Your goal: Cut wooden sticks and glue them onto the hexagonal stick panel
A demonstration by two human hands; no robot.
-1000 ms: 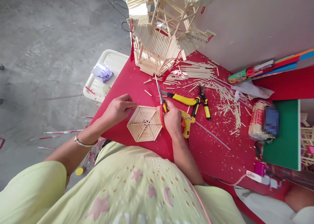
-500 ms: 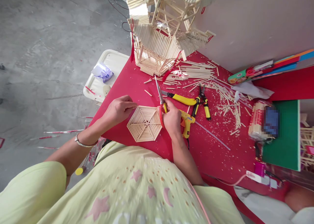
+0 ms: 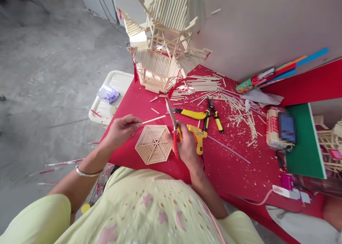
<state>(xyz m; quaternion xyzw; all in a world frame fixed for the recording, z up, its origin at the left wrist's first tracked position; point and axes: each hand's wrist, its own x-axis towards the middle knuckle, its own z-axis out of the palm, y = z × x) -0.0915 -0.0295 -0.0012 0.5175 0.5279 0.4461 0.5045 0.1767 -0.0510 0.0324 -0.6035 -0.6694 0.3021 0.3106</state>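
Between the thumb and fingers of my left hand [image 3: 125, 130] is the end of a thin wooden stick [image 3: 154, 120], which points right above the hexagonal stick panel [image 3: 153, 144]. The panel lies flat on the red table, its slats arranged around a centre. My right hand [image 3: 185, 142] grips scissors [image 3: 175, 130] with red and yellow handles, blades pointing up and away from me. The free end of the stick is close to the blades, on their left. Beside my right hand lies a yellow glue gun [image 3: 197, 136], partly hidden by it.
A tall stick-built pagoda model [image 3: 160, 58] with red tassels stands at the back. Loose sticks [image 3: 204, 85], a yellow cutter knife [image 3: 192, 114] and pliers [image 3: 213, 115] lie on the table [image 3: 235, 176]. At right are a bundle of sticks [image 3: 272, 128] and a green board [image 3: 303, 144].
My left hand has lifted from the panel's upper edge and now shows a stick reaching toward the scissors. The camera view has shifted, so the whole pagoda sits lower and further left.
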